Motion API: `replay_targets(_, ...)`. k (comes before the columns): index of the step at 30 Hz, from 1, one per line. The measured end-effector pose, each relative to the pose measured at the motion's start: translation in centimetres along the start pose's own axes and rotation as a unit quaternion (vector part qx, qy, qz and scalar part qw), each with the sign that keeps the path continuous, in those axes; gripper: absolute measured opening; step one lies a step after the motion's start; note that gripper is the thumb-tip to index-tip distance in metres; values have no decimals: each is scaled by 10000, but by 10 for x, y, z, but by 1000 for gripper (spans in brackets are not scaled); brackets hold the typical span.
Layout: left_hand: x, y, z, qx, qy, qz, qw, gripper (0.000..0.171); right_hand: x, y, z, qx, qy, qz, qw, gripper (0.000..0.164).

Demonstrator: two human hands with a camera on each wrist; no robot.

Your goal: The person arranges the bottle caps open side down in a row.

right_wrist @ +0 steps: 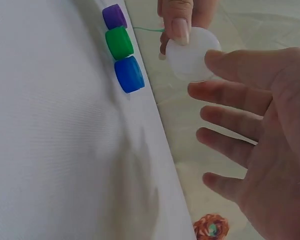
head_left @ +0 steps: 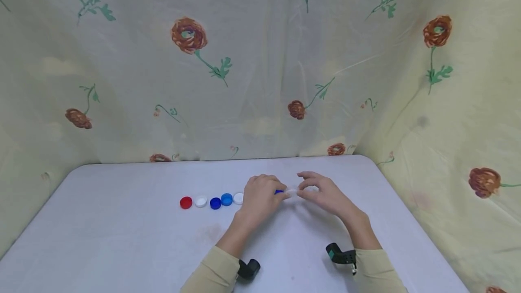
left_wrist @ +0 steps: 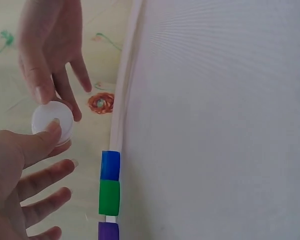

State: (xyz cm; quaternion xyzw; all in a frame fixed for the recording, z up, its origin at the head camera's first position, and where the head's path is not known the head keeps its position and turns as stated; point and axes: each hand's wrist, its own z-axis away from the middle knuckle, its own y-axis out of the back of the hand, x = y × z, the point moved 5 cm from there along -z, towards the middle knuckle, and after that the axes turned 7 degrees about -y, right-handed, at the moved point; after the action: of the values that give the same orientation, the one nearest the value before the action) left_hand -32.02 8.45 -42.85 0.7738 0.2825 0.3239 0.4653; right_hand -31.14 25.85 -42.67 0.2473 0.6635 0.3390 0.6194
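A white bottle cap (head_left: pixel 291 191) is held just above the table between both hands. In the left wrist view, my left hand (left_wrist: pixel 20 170) pinches the cap's rim, thumb on its flat face, the other fingers spread. My right hand (right_wrist: pixel 260 110) pinches the opposite edge between thumb and index finger, its remaining fingers apart. Beneath the hands stand a blue cap (right_wrist: pixel 129 75), a green cap (right_wrist: pixel 119 43) and a purple cap (right_wrist: pixel 114 16) in a line. From the head view, my left hand hides most of these.
To the left, the row carries on with a red cap (head_left: pixel 186 202), a white cap (head_left: pixel 201 201), a dark blue cap (head_left: pixel 215 203), a light blue cap (head_left: pixel 226 199) and another white cap (head_left: pixel 238 198). A flowered cloth (head_left: pixel 244 103) hangs behind the white table (head_left: pixel 122 238).
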Motion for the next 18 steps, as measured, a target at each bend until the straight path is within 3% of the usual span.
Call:
replay_targets(4, -1, 1, 0, -111, 121, 378, 9992, 28, -2, 0, -1, 207, 247, 125, 9994, 5)
replay_targets(8, 0, 0, 0, -119, 79, 535, 9985, 26, -6, 1, 1, 405, 519, 77, 9978, 5)
replay_targets(13, 2, -1, 0, -162, 37, 468, 9988, 27, -5, 1, 2, 505, 625, 15, 9968, 6)
replay_targets(18, 3, -1, 0, -161, -40, 205, 9997, 30, -1, -2, 0, 321, 391, -195, 9985, 9)
